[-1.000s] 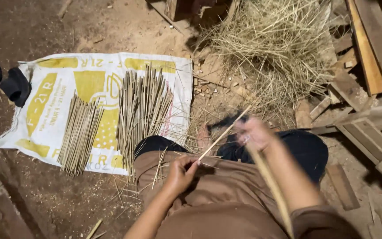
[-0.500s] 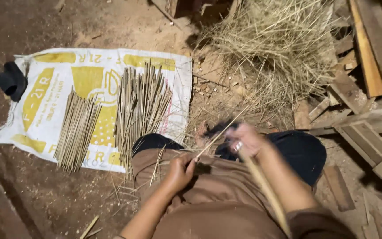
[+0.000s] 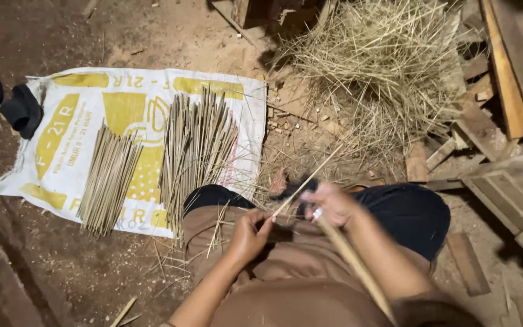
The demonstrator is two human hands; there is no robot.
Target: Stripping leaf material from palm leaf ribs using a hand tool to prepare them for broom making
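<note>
The left hand (image 3: 248, 235) pinches a thin pale bamboo sliver (image 3: 307, 181) over the lap, right of the white-and-yellow woven sack (image 3: 146, 97). The right hand (image 3: 329, 204), closed around a dark-handled blade (image 3: 295, 186), works close enough that a slip could nick the fingers.

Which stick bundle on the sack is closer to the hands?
The larger bundle, on the sack's right half; its near end lies beside the left hand. The smaller bundle lies farther left.
</note>
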